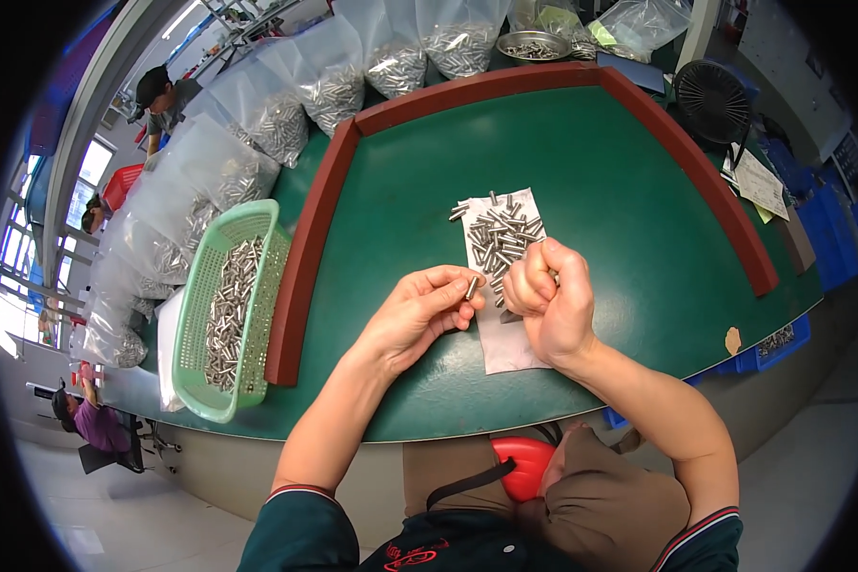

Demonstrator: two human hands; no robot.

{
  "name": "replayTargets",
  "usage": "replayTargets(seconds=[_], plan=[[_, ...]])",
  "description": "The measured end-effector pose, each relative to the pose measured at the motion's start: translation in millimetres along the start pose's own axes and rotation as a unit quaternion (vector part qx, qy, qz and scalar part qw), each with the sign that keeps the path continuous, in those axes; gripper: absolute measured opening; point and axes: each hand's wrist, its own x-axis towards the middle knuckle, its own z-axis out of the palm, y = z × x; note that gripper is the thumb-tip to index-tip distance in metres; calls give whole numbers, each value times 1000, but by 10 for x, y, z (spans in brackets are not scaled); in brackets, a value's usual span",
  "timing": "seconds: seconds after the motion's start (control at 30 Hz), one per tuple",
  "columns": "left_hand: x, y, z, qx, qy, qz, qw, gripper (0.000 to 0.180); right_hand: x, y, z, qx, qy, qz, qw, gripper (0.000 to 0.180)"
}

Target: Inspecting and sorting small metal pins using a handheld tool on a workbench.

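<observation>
My left hand (418, 313) pinches a small metal pin (471, 287) between thumb and fingertips, over the green table (620, 162). My right hand (548, 296) is curled into a fist just right of it, above a white paper sheet (505, 345); what it holds is hidden by the fingers. A pile of several small metal pins (500, 234) lies on the far half of that sheet, just beyond both hands.
A green plastic basket (193, 329) filled with metal pins sits left of a red-brown raised border (307, 250). Clear bags of pins (324, 71) line the far and left edges. A metal bowl (534, 45) and a black fan (712, 98) stand at the back. Other people work far left.
</observation>
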Motion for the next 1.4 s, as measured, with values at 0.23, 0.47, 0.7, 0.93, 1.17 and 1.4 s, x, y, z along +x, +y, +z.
replayTargets(seconds=[0.23,0.47,0.7,0.93,1.17,1.4], plan=[[153,103,-127,-11,73,58,996,30,25,-11,-4,1,3,-2,1000,40],[548,299,-230,529,231,282,766,12,17,-29,-6,-3,-1,4,1000,41],[705,183,-285,614,234,316,685,13,20,-32,9,1,-3,9,1000,41],[492,275,-320,247,152,157,944,10,19,-33,-17,-7,-2,4,1000,41],[464,262,-438,-20,16,94,995,13,22,-28,17,3,6,4,1000,40],[485,261,-439,-52,6,73,996,13,29,-34,20,1,18,8,1000,41]])
